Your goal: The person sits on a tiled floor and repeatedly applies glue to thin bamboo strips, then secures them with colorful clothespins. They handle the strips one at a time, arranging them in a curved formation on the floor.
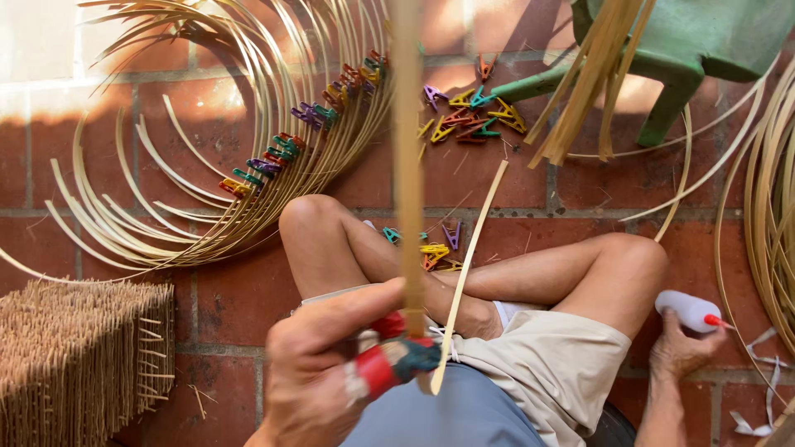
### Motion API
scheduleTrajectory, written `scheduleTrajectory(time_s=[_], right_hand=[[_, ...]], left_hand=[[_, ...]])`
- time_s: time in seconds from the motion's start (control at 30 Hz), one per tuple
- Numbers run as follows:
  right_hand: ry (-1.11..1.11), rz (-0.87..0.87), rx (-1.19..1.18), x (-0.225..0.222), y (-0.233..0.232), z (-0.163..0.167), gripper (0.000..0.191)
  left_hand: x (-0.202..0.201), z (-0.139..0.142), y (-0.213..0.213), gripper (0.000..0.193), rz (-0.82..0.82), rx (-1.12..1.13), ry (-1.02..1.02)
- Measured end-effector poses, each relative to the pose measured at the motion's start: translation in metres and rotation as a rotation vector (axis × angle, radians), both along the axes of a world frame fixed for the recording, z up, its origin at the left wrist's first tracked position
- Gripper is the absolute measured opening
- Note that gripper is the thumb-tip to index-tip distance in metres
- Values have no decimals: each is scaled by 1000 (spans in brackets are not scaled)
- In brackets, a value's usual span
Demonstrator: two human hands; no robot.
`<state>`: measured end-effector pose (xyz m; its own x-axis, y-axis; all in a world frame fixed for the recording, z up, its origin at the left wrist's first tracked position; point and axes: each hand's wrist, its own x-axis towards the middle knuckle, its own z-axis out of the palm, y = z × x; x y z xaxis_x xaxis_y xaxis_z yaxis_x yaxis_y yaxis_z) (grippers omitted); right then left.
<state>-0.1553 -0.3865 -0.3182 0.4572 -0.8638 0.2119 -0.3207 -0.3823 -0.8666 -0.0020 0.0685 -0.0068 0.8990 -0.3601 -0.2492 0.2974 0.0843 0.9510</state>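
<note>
1 package only: small white squeeze bottle with red nozzle, lower right, beside the knee. No labels, signs, screens.

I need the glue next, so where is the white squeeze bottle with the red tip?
In the head view, the white squeeze bottle is low on the right, gripped in the right hand just outside the right knee, above the brick floor.

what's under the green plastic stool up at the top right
Under the green stool, red brick floor shows. Bamboo strips hang before it, hiding part; the frame edge cuts off the rest.
</note>
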Motion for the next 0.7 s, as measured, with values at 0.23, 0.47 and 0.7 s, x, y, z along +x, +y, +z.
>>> scheduleTrajectory(time_s=[0.23, 0.47, 0.7], right_hand=[[222, -43, -335, -5, 49, 50, 31], [418, 1244, -553, 168, 150, 66, 48], [401, 1347, -590, 226, 189, 41, 11]], left_hand=[[23, 59, 24, 38, -154, 367, -553], [51, 65, 15, 40, -205, 64, -342], [6, -28, 6, 48, 5, 79, -113]])
